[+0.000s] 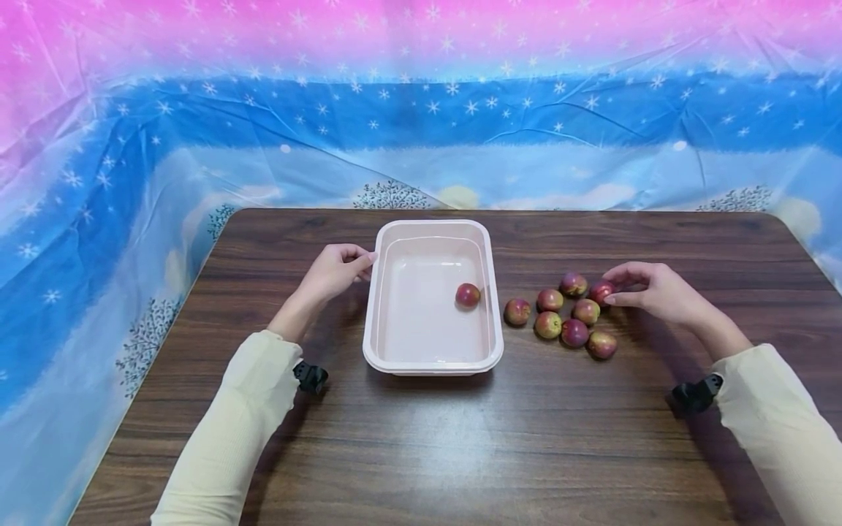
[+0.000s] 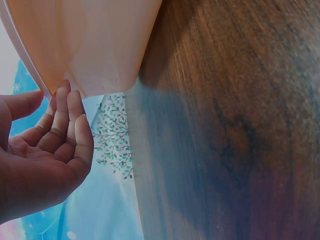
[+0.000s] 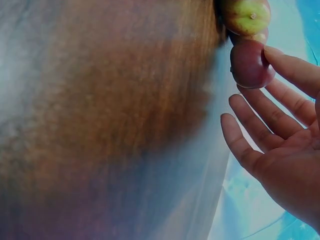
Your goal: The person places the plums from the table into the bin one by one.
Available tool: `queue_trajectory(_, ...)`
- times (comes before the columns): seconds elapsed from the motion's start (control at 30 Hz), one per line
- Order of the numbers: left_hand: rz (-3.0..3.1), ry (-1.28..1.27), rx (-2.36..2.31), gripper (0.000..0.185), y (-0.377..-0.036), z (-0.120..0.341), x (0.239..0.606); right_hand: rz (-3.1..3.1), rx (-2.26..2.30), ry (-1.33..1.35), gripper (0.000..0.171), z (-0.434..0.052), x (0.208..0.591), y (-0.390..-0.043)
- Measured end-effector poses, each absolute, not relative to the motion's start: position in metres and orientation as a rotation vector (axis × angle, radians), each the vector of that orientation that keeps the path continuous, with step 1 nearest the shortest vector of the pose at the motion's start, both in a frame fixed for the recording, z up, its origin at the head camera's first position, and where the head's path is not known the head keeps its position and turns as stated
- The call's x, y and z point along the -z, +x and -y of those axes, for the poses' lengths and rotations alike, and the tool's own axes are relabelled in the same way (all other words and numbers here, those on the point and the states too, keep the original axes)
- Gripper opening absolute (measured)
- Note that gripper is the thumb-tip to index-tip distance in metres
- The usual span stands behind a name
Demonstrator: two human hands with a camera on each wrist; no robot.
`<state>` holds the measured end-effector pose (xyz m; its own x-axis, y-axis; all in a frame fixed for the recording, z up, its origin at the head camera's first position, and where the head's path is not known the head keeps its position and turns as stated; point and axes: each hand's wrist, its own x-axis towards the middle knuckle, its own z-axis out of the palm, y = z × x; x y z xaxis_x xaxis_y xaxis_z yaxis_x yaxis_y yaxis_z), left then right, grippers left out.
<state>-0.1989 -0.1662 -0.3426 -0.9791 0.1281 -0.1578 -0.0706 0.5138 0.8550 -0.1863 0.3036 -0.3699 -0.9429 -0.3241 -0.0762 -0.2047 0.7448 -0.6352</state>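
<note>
A pale pink plastic tray (image 1: 434,367) stands at the middle of the table, with one red plum (image 1: 468,295) inside near its right wall. At the tray's left rim, my left hand (image 1: 338,270) pinches the edge between thumb and fingers; the left wrist view shows the fingertips (image 2: 63,86) under the rim. To the right of the tray lies a loose group of several red and yellow-green plums (image 1: 549,300). My right hand (image 1: 658,292) pinches a dark red plum (image 3: 251,65) at the group's right side, thumb on one side and fingers on the other.
The dark wood-grain table (image 1: 421,446) has its far edge just behind the tray. A blue and pink snowflake cloth (image 1: 421,109) hangs behind and along the left side. Black wrist cameras (image 1: 310,377) are strapped below both cream sleeves (image 1: 217,431).
</note>
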Motion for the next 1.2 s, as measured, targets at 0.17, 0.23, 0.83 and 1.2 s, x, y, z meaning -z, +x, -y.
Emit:
queue_trajectory(0.17,-2.55,0.048,-1.46,0.03,-0.199,0.166,0.342,-2.785,0.965,-0.398,0.038,-0.3,0.361,-0.188)
queue_trajectory(0.23,-2.546,0.046,-1.465,0.03,-0.199,0.166,0.343,-2.793,0.968,-0.376,0.037,-0.298,0.358,-0.188)
queue_trajectory(0.83,-2.548,0.062,-1.471,0.03,-0.199,0.166,0.344,-2.797,1.035,-0.465,0.033,-0.276,0.326,-0.2)
queue_trajectory(1.2,-2.556,0.068,-1.449,0.03,-0.2,0.167,0.343,-2.784,1.11,-0.523,0.033,-0.254,0.311,-0.21)
